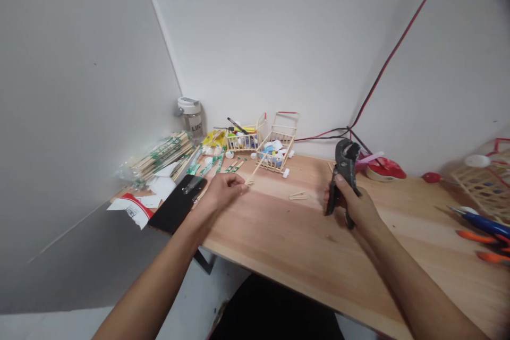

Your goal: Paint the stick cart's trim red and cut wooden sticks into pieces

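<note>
My left hand (225, 189) pinches the lower end of a thin wooden stick (257, 167), which slants up toward the small carts. A black hand-held cutter (346, 162) with its head pointing upward is gripped in my right hand (356, 204), above the table's right half. Between my hands lie a few short stick pieces (298, 196) on the wood. Just beyond the stick stands a miniature cart of sticks (281, 141) with blue and white items in it. Another small stick cart (244, 142) beside it holds pens and coloured things.
Packaged chopsticks (165, 154) are heaped at the left by a lidded bottle (191, 117). A black flat object (175, 204) lies at the table's left edge. Rightward are a red-filled bowl (385, 169), a woven basket (484, 183) and orange-handled pliers (488, 247). Cables run along the wall.
</note>
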A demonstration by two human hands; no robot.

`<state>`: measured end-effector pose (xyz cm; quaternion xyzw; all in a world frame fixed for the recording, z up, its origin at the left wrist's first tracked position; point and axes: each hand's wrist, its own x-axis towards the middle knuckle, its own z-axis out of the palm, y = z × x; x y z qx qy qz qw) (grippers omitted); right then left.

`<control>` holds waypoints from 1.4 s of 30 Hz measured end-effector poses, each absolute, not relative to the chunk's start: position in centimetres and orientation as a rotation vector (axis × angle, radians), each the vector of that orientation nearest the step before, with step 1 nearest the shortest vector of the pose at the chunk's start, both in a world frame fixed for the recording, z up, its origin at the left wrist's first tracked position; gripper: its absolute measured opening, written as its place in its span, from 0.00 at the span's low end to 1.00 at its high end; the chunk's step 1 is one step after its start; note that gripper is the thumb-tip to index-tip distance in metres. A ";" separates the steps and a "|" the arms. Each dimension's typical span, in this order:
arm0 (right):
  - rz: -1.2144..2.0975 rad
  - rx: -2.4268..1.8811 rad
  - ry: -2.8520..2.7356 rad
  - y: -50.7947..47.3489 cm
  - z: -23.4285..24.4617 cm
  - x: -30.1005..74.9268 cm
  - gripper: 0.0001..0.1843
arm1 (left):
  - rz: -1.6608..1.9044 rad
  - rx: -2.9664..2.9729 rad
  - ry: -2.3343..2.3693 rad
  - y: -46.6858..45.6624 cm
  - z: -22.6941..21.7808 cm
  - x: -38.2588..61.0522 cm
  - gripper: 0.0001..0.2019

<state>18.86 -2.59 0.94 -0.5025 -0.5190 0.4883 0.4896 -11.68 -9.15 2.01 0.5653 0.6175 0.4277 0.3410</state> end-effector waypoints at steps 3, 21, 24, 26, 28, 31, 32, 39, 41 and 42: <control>1.189 -1.226 -1.278 -2.7 0.8 18.6 0.25 | 1.161 1.140 1.217 -9.8 1.9 -10.3 0.16; 1.233 -1.131 -1.473 -4.3 1.5 17.4 0.25 | 1.065 1.682 1.453 -9.5 0.7 -4.3 0.02; 1.218 -1.135 -1.489 -4.4 1.4 17.4 0.24 | 1.056 1.741 1.479 -9.8 0.5 -4.4 0.03; 1.215 -1.136 -1.493 -4.3 1.3 17.4 0.24 | 1.065 1.723 1.493 -9.8 0.4 -4.5 0.03; 1.225 -1.131 -1.487 -4.2 1.2 17.4 0.24 | 1.097 1.680 1.503 -9.8 0.2 -4.6 0.03; 1.181 -1.171 -1.501 -4.5 1.4 17.0 0.24 | 1.143 1.541 1.434 -9.5 0.1 -4.5 0.02; 1.149 -1.202 -1.520 -4.7 1.6 16.8 0.23 | 1.151 1.472 1.378 -9.5 0.1 -4.3 0.03; 0.969 -1.205 -1.734 -5.8 2.5 15.7 0.16 | 1.091 1.211 1.070 -8.9 1.3 -1.1 0.08; 0.915 -1.219 -1.805 -5.7 2.2 15.9 0.14 | 1.069 1.201 1.050 -8.6 1.7 -0.2 0.07; 0.881 -1.229 -1.829 -5.6 2.1 16.0 0.14 | 1.062 1.194 1.054 -8.5 1.8 0.0 0.06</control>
